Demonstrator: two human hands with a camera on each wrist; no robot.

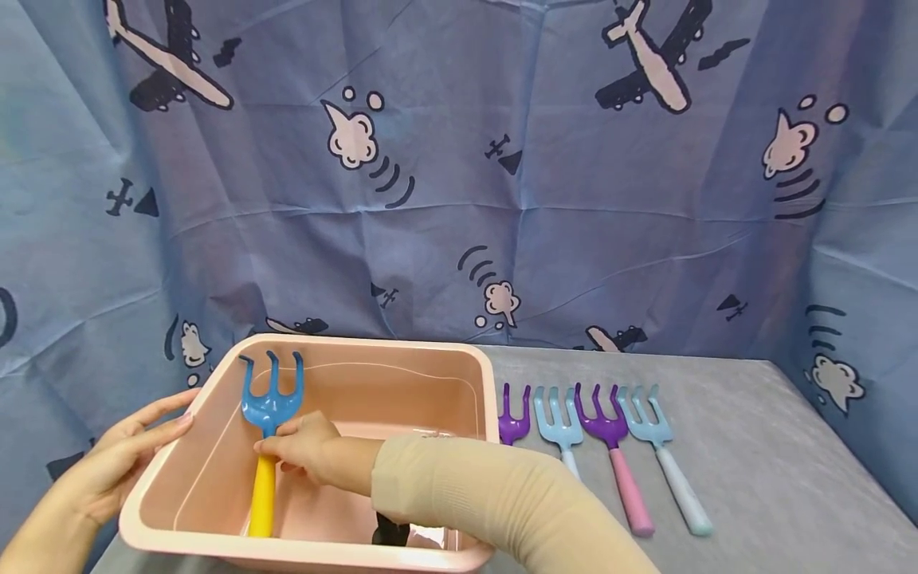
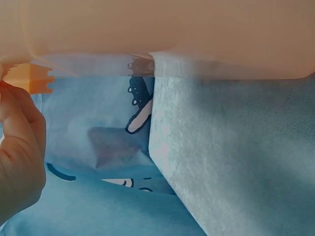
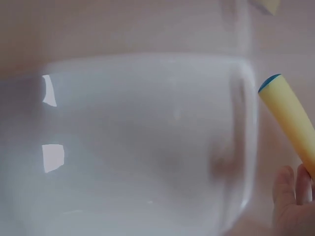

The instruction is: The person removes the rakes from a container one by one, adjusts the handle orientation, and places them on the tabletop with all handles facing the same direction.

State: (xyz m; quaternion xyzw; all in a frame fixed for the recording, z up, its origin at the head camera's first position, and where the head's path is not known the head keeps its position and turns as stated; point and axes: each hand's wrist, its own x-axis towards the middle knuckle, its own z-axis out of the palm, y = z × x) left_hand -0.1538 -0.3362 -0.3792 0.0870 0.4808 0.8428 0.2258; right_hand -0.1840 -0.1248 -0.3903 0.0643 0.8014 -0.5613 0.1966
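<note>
In the head view, a peach plastic basin [image 1: 301,547] stands at the left of the table. My right hand [image 1: 311,446] reaches into it and pinches a hand fork with blue tines and a yellow handle [image 1: 263,498] near the neck. The fork leans along the basin's left side, tines up near the rim. The right wrist view shows the blue-tipped end of the yellow handle [image 3: 290,118] beside the right fingers [image 3: 284,187]. My left hand [image 1: 122,454] touches the basin's outer left wall with fairly straight fingers, fingertips at the rim.
Right of the basin, several more hand forks lie in a row: a purple one [image 1: 515,426] partly hidden, a light blue one [image 1: 559,426], a purple one with pink handle [image 1: 631,490] and a light blue one with whitish handle [image 1: 677,478]. Blue printed cloth [image 1: 445,199] hangs behind the table [image 1: 774,462].
</note>
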